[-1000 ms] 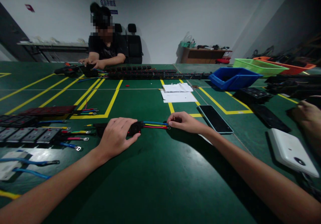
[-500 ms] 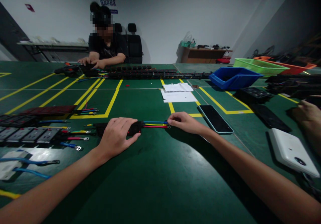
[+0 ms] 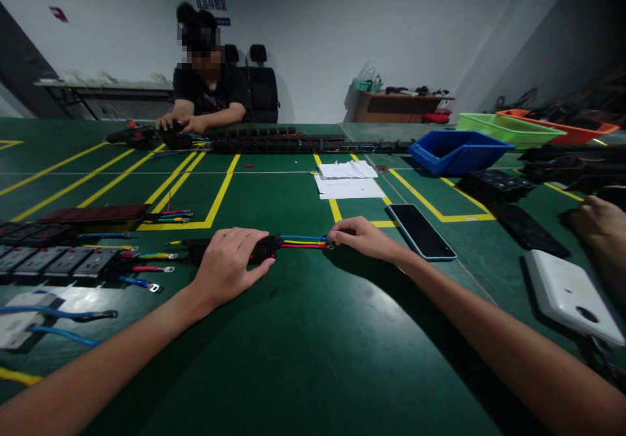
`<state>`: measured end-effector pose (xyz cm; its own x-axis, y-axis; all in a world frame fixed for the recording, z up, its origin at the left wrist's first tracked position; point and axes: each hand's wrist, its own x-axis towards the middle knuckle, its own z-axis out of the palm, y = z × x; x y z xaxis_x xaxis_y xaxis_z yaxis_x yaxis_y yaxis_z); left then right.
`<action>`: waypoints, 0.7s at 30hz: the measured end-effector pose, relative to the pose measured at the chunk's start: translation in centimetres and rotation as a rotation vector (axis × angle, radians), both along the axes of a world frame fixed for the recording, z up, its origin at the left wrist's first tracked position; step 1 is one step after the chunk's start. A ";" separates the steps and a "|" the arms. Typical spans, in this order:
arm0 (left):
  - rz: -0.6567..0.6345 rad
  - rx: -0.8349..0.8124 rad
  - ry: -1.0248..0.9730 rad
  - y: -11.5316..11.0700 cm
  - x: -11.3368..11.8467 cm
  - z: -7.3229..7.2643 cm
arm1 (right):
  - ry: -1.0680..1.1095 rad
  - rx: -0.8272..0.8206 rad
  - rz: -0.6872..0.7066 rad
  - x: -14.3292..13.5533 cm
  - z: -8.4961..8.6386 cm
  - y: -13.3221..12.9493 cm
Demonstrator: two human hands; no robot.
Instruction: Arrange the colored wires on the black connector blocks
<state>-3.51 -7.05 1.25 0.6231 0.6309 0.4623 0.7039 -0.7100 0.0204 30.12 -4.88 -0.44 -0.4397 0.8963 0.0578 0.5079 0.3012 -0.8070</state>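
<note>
My left hand (image 3: 235, 263) lies over a black socket strip (image 3: 265, 249), its fingers wrapped over the far side and the thumb along the near side. Blue, yellow and red wires (image 3: 303, 243) run out of the strip's right end and carry ring terminals (image 3: 331, 246). At the tips of these wires my right hand (image 3: 359, 235) pinches with thumb and forefinger; the blue wire's end meets the fingertips. Much of the strip's body is hidden under my left hand. Another short wire with a terminal sticks out at its left end.
Several socket strips (image 3: 73, 265) with wires lie at left, near a white block (image 3: 22, 322). A phone (image 3: 421, 232), a white device (image 3: 570, 296), papers (image 3: 349, 188) and a blue bin (image 3: 454, 156) are to the right. A co-worker (image 3: 208, 90) sits opposite; another person's hand (image 3: 599, 221) is at far right.
My two hands keep almost the same place on the strip and wires. Across the table, the co-worker's hands have shifted slightly.
</note>
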 end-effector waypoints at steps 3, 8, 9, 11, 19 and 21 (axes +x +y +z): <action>-0.003 0.001 -0.003 0.0 0.0 0.0 | -0.006 -0.007 -0.004 0.0 0.1 0.0; -0.003 -0.007 -0.017 0.0 0.1 0.1 | -0.009 0.001 -0.008 -0.1 0.2 -0.1; -0.004 -0.009 -0.016 0.0 0.1 0.1 | -0.004 0.001 -0.010 0.0 0.2 -0.1; -0.007 -0.010 -0.015 0.0 0.0 0.1 | 0.004 -0.003 -0.016 0.0 0.1 -0.1; -0.001 0.009 -0.006 -0.1 0.0 0.1 | -0.038 0.021 0.005 -0.1 0.2 -0.1; 0.000 0.011 -0.003 0.0 0.1 0.1 | -0.048 0.033 0.008 -0.1 0.3 -0.1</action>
<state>-3.44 -7.06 1.31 0.6214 0.6258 0.4714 0.7040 -0.7101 0.0146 30.00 -5.01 -0.12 -0.4495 0.8909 0.0660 0.5434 0.3313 -0.7713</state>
